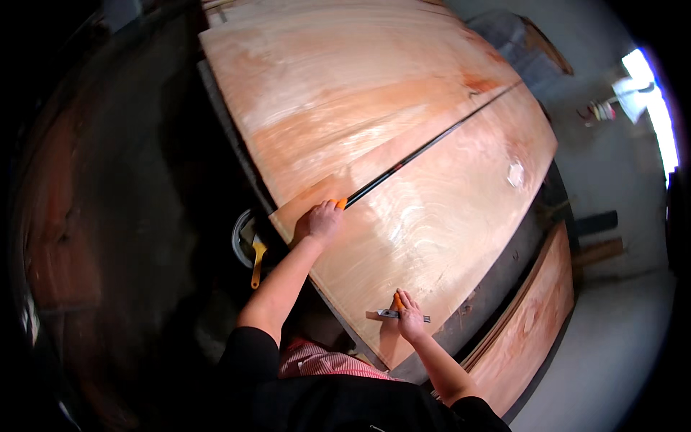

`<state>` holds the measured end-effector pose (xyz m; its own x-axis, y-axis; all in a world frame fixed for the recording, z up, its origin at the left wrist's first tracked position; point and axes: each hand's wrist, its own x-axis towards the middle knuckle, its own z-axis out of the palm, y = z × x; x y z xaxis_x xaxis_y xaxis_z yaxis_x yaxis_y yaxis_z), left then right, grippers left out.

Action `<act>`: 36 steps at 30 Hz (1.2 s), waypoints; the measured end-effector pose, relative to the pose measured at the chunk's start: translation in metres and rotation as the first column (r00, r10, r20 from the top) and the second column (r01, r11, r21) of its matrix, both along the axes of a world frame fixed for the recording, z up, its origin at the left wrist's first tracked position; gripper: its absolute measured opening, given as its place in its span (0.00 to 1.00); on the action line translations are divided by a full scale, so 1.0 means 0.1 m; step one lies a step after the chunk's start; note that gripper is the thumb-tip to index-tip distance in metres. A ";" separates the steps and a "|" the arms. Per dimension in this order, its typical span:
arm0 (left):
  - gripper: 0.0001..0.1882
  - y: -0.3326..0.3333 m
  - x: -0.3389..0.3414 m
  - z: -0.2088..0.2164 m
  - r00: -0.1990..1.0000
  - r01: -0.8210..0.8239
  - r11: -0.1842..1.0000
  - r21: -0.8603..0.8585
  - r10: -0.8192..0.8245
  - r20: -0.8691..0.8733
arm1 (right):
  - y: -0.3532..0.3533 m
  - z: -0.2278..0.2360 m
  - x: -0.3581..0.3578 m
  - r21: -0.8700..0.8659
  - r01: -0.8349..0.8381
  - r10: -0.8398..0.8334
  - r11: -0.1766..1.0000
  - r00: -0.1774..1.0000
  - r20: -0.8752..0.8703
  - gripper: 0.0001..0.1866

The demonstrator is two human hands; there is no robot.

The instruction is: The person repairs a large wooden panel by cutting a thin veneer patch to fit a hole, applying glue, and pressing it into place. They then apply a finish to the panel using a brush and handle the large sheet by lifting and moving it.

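A large sheet of pale plywood [432, 216] lies before me, overlapping the sheets beyond it. A long, thin black bar [417, 153] runs slantwise across the wood toward the far right. My left hand [322, 222] is closed at the bar's near end, with orange on its fingertips that looks like finger covers. Nearer to me, low over the plywood's near corner, my right hand [410, 319] grips a utility knife [389, 314]. The blade end points left, and a patch of orange shows at that hand's fingers too. Whether the blade touches the wood I cannot tell.
More plywood [345, 79] spreads across the far side. Left of the stack are a round pail-like container [240, 237] and a yellow-handled scraper [258, 263]. Several sheets [525, 309] lean by the wall at right. A bright window [651, 108] is at far right.
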<state>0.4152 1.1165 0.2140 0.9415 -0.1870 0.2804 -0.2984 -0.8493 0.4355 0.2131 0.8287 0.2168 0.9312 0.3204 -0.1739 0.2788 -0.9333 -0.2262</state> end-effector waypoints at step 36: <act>0.16 -0.56 -4.15 -0.37 0.686 -0.070 0.941 -0.331 -0.196 -0.701 | -1.10 -0.14 -0.71 0.677 0.352 0.151 -0.646 0.929 -0.339 0.19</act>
